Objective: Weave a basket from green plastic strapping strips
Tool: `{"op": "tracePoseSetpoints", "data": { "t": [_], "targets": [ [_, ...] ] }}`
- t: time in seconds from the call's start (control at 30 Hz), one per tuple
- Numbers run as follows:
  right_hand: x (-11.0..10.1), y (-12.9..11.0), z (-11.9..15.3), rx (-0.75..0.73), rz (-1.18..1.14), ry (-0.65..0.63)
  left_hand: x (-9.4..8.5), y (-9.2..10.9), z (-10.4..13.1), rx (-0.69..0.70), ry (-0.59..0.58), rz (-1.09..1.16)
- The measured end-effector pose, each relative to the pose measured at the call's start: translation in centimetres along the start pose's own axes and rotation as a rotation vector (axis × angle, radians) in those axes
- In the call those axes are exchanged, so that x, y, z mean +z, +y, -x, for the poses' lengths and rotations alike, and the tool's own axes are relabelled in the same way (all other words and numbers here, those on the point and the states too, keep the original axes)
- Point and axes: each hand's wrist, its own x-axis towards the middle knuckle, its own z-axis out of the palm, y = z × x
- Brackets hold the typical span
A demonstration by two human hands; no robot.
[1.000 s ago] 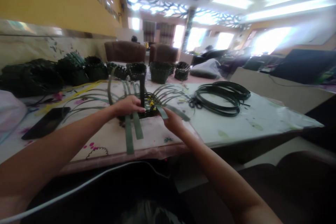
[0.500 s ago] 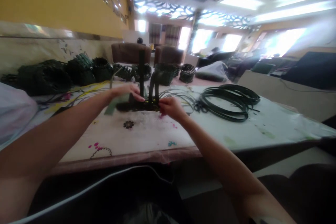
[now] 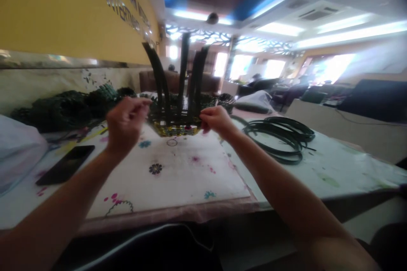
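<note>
Between my hands a partly woven basket [image 3: 178, 129] of dark green and yellow strips is held up over the table. Several long dark strips [image 3: 182, 76] stand upright from it and fan out a little. My right hand [image 3: 216, 121] is closed in a pinch on the basket's right edge. At the left end of the basket my left hand [image 3: 126, 122] is raised, fingers curled and pressed together near the weave. Whether a strip is between those fingers is too blurred to make out.
Two coils of dark strip [image 3: 276, 139] lie on the right of the patterned table [image 3: 190, 186]. A black phone [image 3: 66, 164] is at the left, by a pale plastic bag [image 3: 19, 148]. Several dark woven baskets [image 3: 68, 108] line the back. Chairs [image 3: 159, 81] stand beyond.
The basket has come up and tilted, showing its yellow weave and more upright strips. My left hand has moved left and up from the strips; my right hand still grips the right edge.
</note>
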Motion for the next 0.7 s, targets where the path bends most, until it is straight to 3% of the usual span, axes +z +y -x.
{"op": "tracePoseSetpoints", "data": {
  "t": [0.03,0.17,0.37,0.5,0.7],
  "targets": [
    [-0.3,-0.9,0.1,-0.007,-0.002,0.003,0.5,0.2,1.1,0.057,-0.046,-0.038],
    [-1.2,-3.4,0.9,-0.020,0.015,0.000,2.6,0.2,2.9,0.268,-0.016,-0.210],
    [-0.4,-1.9,1.5,0.047,0.006,-0.057,3.9,-0.6,2.4,0.310,-0.072,-0.214],
    [0.6,-0.7,1.4,0.041,0.022,-0.122,4.4,-0.1,1.7,0.364,-0.133,-0.231],
    [0.7,-0.5,0.0,0.077,-0.013,-0.129,5.8,1.1,-0.1,0.273,-0.398,-0.358]
  ]
}}
